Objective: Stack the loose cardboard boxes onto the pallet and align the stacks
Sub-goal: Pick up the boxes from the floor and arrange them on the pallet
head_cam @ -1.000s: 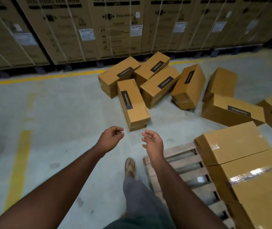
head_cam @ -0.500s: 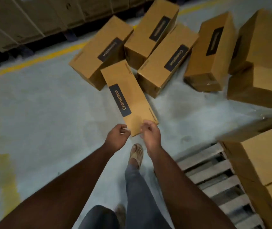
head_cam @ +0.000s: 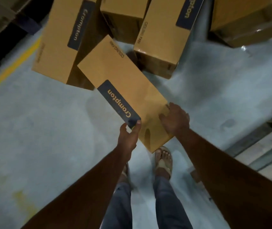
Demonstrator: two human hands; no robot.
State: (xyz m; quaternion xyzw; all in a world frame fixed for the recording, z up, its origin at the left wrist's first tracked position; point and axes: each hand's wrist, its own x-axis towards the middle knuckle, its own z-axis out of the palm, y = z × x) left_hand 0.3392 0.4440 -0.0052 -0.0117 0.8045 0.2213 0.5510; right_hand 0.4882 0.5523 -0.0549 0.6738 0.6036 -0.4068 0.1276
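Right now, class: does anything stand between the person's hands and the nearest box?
Nothing visible does. The left hand grips the near end of the box at its dark label, and the right hand rests on its top.

Grey concrete floor [head_cam: 41,129], yellow line [head_cam: 11,70]
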